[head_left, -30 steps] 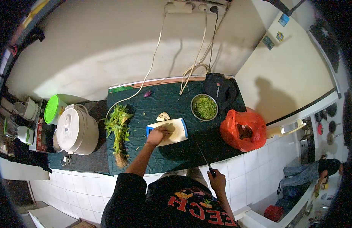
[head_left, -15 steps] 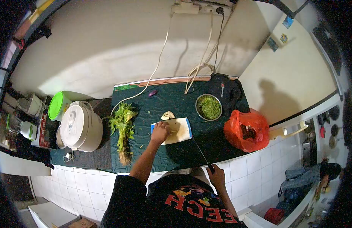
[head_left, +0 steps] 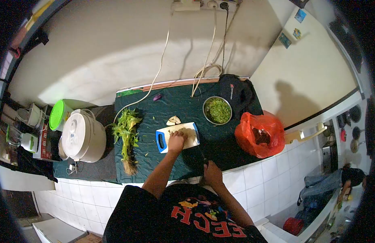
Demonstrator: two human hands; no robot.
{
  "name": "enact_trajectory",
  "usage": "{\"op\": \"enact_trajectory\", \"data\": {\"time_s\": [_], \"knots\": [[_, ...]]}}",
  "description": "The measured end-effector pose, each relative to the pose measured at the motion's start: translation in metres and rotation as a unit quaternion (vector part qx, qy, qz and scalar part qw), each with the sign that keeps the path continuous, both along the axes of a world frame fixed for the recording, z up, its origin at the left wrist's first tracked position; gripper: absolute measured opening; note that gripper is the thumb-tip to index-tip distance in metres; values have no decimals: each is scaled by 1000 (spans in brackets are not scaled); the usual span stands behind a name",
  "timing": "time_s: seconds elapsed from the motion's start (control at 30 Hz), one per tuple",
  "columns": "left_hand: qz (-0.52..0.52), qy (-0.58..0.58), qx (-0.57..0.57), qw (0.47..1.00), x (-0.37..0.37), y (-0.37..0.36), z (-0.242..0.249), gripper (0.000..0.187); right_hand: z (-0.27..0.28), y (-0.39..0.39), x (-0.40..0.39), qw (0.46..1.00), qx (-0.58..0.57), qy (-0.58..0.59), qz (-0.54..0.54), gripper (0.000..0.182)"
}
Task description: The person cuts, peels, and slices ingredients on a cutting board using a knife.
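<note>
My left hand [head_left: 176, 141] rests on the white cutting board [head_left: 190, 139] with blue ends, its fingers pressed down together; what lies under them is too small to make out. My right hand [head_left: 212, 174] is wrapped round the handle of a knife [head_left: 202, 154], whose blade points up toward the board's right end. Pale cut pieces [head_left: 173, 120] lie just behind the board. To the left is a bunch of leafy greens [head_left: 128, 133] with roots. A metal bowl [head_left: 205, 114] of chopped greens [head_left: 218, 111] stands behind and right of the board.
A purple onion [head_left: 157, 97] lies at the back of the green cloth. The white rice cooker [head_left: 83, 135] and a green-lidded container [head_left: 57, 115] stand left. On the right are a red plastic bag [head_left: 252, 139] and black bag [head_left: 236, 94]. Another person [head_left: 333, 180] is at far right.
My left hand has moved right along the board, uncovering its blue handle. My right hand has brought the knife closer to the board. The view has shifted slightly.
</note>
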State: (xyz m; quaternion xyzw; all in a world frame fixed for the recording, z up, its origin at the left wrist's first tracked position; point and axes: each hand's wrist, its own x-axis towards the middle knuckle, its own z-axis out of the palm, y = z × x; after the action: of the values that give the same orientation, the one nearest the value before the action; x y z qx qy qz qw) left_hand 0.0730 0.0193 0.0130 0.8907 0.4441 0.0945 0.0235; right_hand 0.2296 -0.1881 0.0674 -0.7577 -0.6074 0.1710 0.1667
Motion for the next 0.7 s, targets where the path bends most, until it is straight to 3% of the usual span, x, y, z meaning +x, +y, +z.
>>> {"op": "enact_trajectory", "data": {"time_s": [0.17, 0.23, 0.27, 0.33, 0.43, 0.53, 0.7], "knots": [[-7, -38, 2, 999, -9, -5, -17, 25, 6, 45, -16, 989, -119, 69, -51, 35], [-12, -40, 3, 999, -11, -4, -17, 25, -15, 55, -20, 999, 22, 11, -33, 33], [-14, -39, 4, 999, -12, -3, -17, 25, -16, 59, -20, 999, 23, 12, -34, 33], [-8, -49, -13, 999, -10, -4, -13, 25, 5, 70, -19, 992, -99, 55, -55, 31], [-31, -31, -87, 995, -10, -4, -7, 24, 20, 74, -18, 983, -163, 62, -61, 31], [-30, -88, -47, 995, -11, -11, -7, 23, 32, 67, -23, 978, -197, 40, -61, 32], [-19, -111, -32, 993, -13, -12, -9, 23, -16, 52, -26, 984, -172, 39, -36, 33]]}}
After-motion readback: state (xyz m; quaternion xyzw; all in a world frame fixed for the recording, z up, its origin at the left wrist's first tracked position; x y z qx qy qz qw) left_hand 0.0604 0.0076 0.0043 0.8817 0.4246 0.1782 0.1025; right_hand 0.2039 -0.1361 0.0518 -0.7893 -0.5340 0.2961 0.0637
